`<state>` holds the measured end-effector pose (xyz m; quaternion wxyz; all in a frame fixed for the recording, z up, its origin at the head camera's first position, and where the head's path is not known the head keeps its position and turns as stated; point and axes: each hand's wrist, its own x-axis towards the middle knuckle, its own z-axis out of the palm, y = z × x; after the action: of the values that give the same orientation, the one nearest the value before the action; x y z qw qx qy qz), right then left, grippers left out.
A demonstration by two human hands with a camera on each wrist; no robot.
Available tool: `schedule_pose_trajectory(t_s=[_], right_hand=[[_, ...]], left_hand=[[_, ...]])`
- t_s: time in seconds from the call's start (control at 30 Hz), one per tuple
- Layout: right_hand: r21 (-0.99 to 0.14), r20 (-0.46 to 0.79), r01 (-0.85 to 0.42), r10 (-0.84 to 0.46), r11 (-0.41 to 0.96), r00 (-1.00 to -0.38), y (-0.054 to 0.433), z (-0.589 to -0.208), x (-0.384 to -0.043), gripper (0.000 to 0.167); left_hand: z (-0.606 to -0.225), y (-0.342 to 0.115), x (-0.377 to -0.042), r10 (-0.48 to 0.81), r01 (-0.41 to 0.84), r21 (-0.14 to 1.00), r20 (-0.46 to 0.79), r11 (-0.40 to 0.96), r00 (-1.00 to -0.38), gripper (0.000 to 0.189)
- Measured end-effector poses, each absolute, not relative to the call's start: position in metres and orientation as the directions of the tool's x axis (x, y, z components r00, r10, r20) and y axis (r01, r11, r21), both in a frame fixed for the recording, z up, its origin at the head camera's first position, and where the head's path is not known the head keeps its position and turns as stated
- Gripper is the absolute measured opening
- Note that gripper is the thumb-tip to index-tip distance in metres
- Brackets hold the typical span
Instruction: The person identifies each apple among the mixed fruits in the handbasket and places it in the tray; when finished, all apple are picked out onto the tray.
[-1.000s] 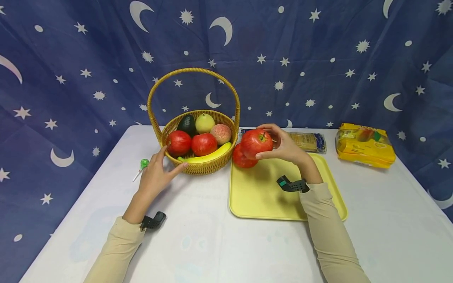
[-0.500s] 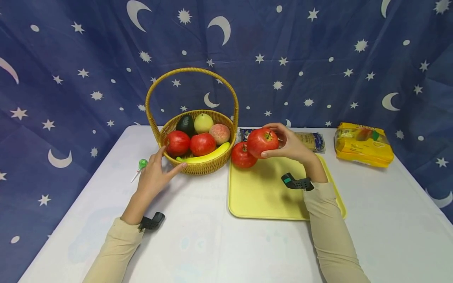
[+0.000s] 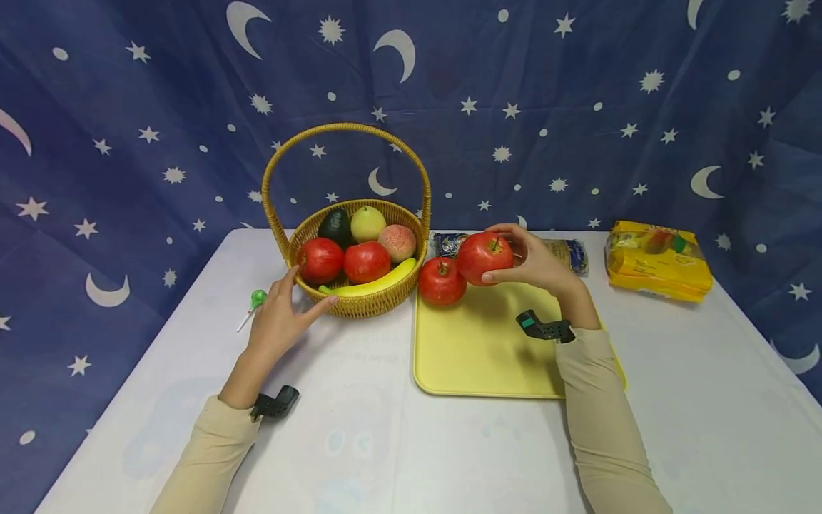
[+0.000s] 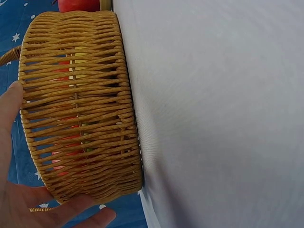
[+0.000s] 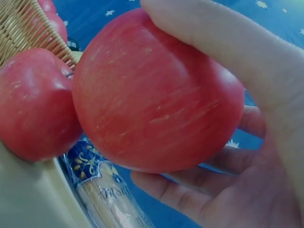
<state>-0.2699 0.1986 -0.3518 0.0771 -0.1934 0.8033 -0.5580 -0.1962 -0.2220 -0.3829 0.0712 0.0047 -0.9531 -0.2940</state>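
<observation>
My right hand [image 3: 538, 264] holds a red apple [image 3: 484, 258] between thumb and fingers, above the far side of the yellow tray [image 3: 488, 371]. A second red apple [image 3: 442, 281] sits at the tray's far left corner, just left of the held one. My left hand [image 3: 277, 318] rests spread against the near left side of the wicker basket [image 3: 372, 307], its thumb and fingers fairly straight; in the left wrist view the thumb touches the rim. Inside the basket lie two red fruits [image 3: 367, 263], a banana [image 3: 375, 282], a peach [image 3: 397, 243], a pale green pear [image 3: 369, 223] and an avocado [image 3: 336, 227].
The basket's tall handle [image 3: 347, 127] arches over the fruit. A green lollipop [image 3: 258, 298] lies left of my left hand. Behind the tray is a clear packet of noodle-like sticks [image 3: 568, 255], partly hidden by my right hand. A yellow package [image 3: 658, 260] stands at the back right.
My right hand has shifted to the right with its apple, uncovering more of the apple on the tray. The left hand stays at the basket.
</observation>
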Motion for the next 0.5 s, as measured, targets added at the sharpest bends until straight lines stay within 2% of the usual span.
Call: schedule_pose_trajectory(t_s=[0.5], right_hand=[[-0.914,0.03,-0.181,-0.383,0.363,-0.923,0.217,-0.36,-0.272,0.078]], left_hand=[[-0.383,-0.222,-0.196,-0.049,0.033,0.559,0.131,0.828,-0.99,0.102]])
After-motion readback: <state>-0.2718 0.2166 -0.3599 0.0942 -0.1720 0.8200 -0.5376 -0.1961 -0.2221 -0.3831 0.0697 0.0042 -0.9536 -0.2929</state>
